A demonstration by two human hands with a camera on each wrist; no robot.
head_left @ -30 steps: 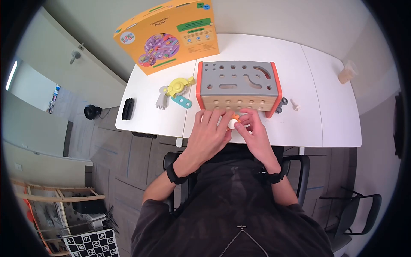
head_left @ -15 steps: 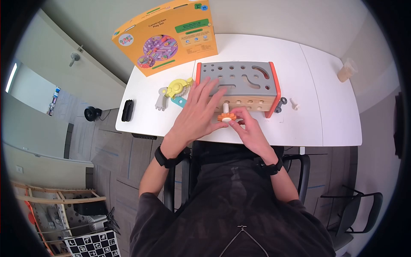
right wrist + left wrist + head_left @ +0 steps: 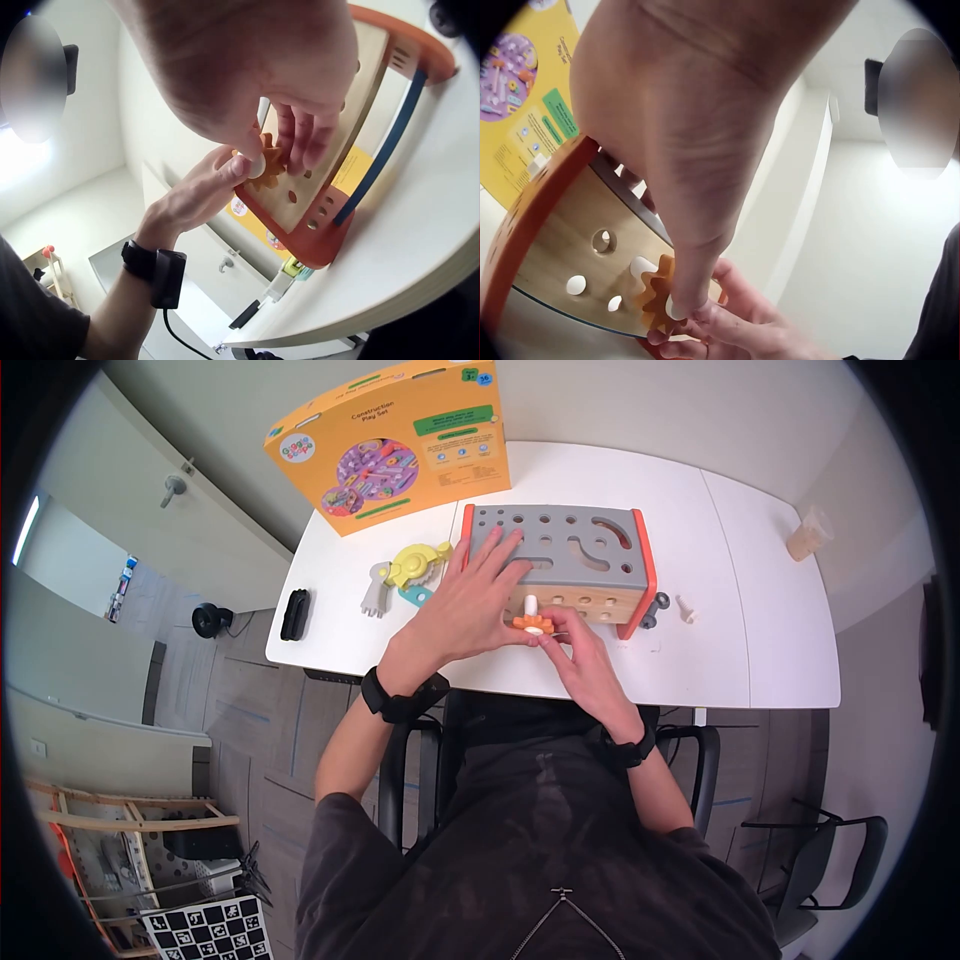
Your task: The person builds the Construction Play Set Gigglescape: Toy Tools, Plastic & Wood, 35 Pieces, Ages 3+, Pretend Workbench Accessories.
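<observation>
A toy workbench (image 3: pixel 548 571) with a grey top, orange ends and a wooden front panel stands on the white table. At that panel is an orange gear (image 3: pixel 543 625) with a white bolt (image 3: pixel 531 603) through it, the shank pointing at the holes. My left hand (image 3: pixel 455 615) lies with extended fingers over the bench top, and its thumb presses the round bolt head (image 3: pixel 257 166). From the other side my right hand (image 3: pixel 590 670) pinches the gear and bolt head between thumb and fingers. In the left wrist view the shank (image 3: pixel 641 266) reaches the wooden panel.
Left of the bench lie a yellow toy saw (image 3: pixel 415 566), a grey claw-like piece (image 3: pixel 375 592) and a teal strip (image 3: pixel 415 596). Grey bolts (image 3: pixel 655 610) and a small white piece (image 3: pixel 686 610) lie right. A yellow box (image 3: pixel 395 445) stands behind; a cup (image 3: pixel 808 541) sits far right.
The left hand has opened out from around the gear and moved up onto the bench top. Gear and bolt have turned so the shank points away, and moved closer to the panel.
</observation>
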